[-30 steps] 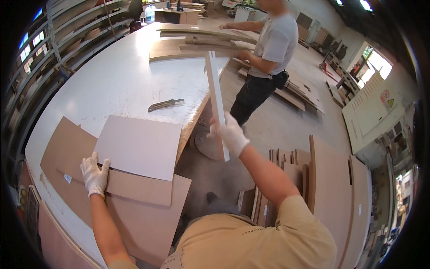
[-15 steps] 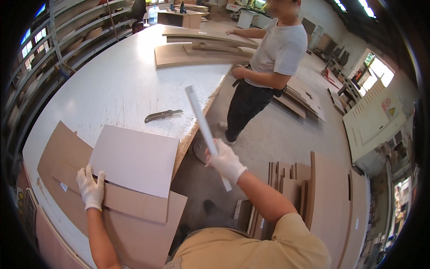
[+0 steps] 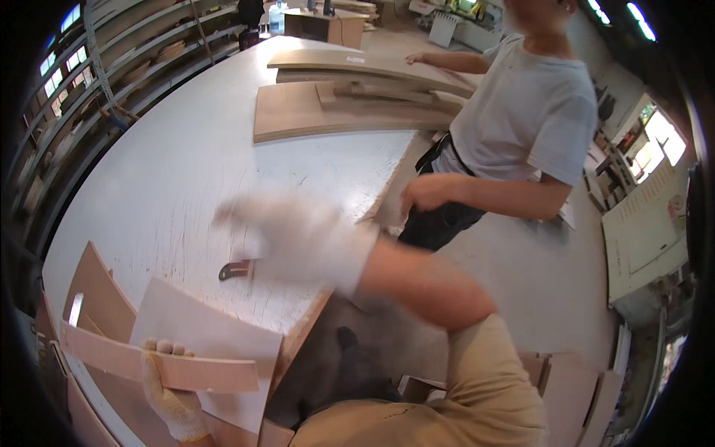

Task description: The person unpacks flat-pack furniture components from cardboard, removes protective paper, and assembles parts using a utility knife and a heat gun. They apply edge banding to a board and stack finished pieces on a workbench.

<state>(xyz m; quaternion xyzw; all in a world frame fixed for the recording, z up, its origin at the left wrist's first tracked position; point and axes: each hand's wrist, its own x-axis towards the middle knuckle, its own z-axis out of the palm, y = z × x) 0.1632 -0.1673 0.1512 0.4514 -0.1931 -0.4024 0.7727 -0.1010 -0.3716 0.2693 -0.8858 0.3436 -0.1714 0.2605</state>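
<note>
Here we go: L hand [image 3: 171, 391], gloved, is clamped on a narrow wooden strip [image 3: 216, 374], fingertips poking up past its far edge. Strip's at the near L corner of the table [image 3: 164, 179], running roughly side to side, w/ the white panel [image 3: 197, 320] partly behind it and a brown board [image 3: 95, 279] off to the L, rising to a pointed corner.

Now R hand [image 3: 294, 235]: gloved too, stretched out over the tabletop, v. blurry, fingers toward the L. Can't tell if its grip's apart or together, or if anything's in it. Right by it, a utility knife [image 3: 235, 270] lies on the table, one end showing, rest hidden behind the glove.

Far side, stacked boards [image 3: 335, 104] sit on the table; co-worker [image 3: 514, 112] in a white tee stands R of them, one hand at the stack's far edge, other hand near the table edge.
</note>
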